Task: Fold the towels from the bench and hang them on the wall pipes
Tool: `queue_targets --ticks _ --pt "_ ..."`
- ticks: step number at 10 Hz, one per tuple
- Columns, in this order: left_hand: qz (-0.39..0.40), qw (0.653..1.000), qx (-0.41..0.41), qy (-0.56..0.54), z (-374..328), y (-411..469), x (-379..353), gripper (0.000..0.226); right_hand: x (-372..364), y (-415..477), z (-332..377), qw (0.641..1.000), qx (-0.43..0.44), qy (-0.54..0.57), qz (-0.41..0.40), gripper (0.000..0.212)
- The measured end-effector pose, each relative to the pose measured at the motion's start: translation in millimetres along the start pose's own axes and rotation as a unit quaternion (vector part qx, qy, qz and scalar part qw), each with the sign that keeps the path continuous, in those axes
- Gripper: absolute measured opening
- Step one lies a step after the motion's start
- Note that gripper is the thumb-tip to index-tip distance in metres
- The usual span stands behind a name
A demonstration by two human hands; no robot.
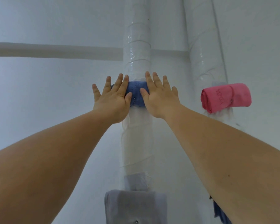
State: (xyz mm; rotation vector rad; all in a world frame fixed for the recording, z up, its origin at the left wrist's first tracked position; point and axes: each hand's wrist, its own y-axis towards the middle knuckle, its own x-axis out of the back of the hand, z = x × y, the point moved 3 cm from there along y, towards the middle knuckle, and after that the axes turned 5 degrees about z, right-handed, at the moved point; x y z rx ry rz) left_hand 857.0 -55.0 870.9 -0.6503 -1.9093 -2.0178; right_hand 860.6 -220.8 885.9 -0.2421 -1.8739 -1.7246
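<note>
A folded blue towel [136, 92] sits across the middle white wrapped wall pipe [137, 50], with a small metal pin at its front. My left hand [113, 97] lies flat on the towel's left end, fingers spread. My right hand [158, 96] lies flat on its right end, fingers spread too. Neither hand grips the cloth; both press against it. A rolled pink towel [225, 97] marked YOGA hangs on the right wall pipe [205, 59]. Lower on the middle pipe hangs a folded grey towel [134, 206].
A thin white horizontal pipe [55, 50] runs along the wall to the left, at about the height of my fingertips. A dark blue cloth [220, 212] shows at the bottom right, partly hidden behind my right forearm. The wall is plain white.
</note>
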Motion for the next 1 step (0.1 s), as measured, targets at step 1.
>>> queue_targets --ticks 1 --pt "0.005 1.0 0.007 -0.01 -7.5 -8.1 11.2 0.061 8.0 -9.9 -0.8 1.0 0.02 0.005 -0.003 0.066"
